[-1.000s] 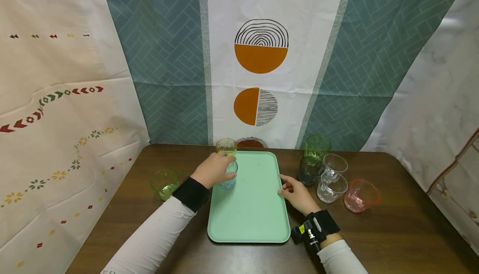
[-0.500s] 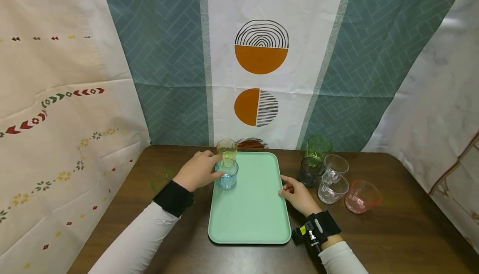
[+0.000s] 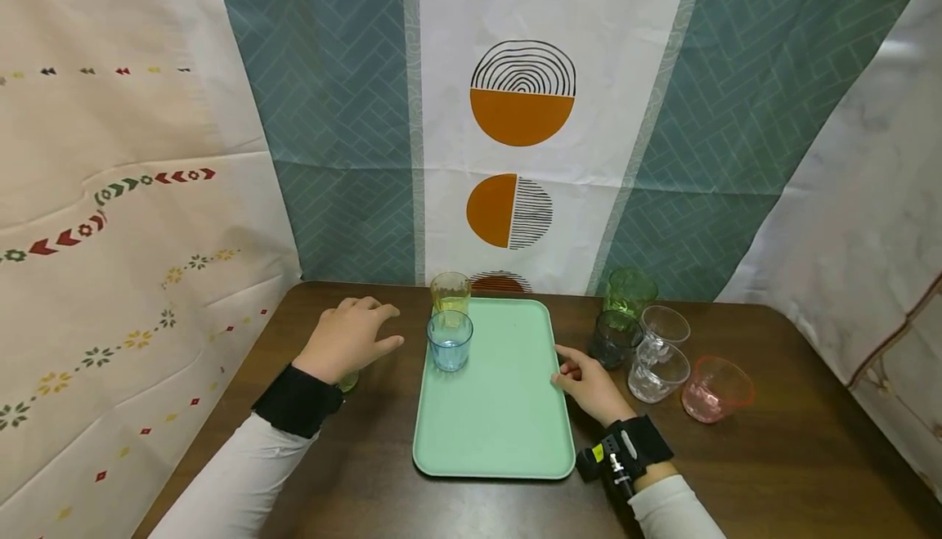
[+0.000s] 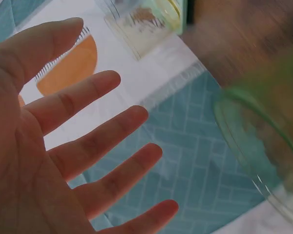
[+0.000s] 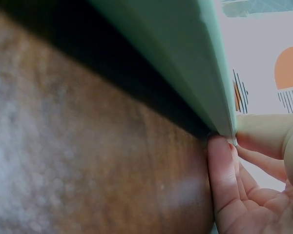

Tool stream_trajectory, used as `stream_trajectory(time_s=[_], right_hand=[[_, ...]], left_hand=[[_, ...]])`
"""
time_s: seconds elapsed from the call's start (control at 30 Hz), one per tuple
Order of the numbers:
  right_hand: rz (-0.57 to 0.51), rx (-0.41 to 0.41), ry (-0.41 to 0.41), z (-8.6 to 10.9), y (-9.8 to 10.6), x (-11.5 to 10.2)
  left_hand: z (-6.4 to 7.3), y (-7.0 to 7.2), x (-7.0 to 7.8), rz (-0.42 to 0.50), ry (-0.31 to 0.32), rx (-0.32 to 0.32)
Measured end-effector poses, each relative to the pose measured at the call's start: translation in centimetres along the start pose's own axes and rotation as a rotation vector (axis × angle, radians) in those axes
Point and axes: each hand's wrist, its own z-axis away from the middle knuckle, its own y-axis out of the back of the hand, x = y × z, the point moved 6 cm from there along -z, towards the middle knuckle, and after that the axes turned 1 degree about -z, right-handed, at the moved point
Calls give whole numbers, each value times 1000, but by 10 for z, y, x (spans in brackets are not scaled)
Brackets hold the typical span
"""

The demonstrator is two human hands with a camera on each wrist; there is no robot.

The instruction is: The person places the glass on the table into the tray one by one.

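Observation:
My left hand (image 3: 346, 341) hovers left of the tray, its fingers spread and holding nothing. Below it stands a green glass (image 3: 349, 381), mostly hidden by the hand in the head view; the left wrist view shows this green glass (image 4: 249, 131) close by, apart from the fingers. With thumb and fingers, my right hand (image 3: 593, 388) pinches the right edge of a pale green tray (image 3: 493, 424); the right wrist view shows the tray (image 5: 195, 63) between thumb and forefinger. A blue glass (image 3: 450, 347) stands at the tray's far left, before a yellow glass (image 3: 450, 295).
Right of the tray stand a green glass (image 3: 630, 294), a dark grey glass (image 3: 614, 343), a clear glass (image 3: 666, 326), another clear glass (image 3: 655, 375) and a pink glass (image 3: 710, 400). A patterned cloth (image 3: 515, 114) hangs behind the wooden table (image 3: 353, 473).
My left hand has let go of the blue glass, which stays on the tray, and has moved left over the green glass. My right hand has kept its place at the tray's edge.

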Motion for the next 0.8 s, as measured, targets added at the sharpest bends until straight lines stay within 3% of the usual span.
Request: stream_trajectory(time_s=[0.23,0.5,0.67,0.8], right_hand=[[-10,-12,-5,0,-1,-1],[-5,2,-14,4,0,3],[5,-4,-19,4,-1,2],[1,-11,-7,2,-1,0]], left_hand=[[16,7,-26,-3,56,-51],[29,-5,-47,47,100,-171],[33,-9,-54,70,122,-179],[34,-9,-56,88,100,-168]])
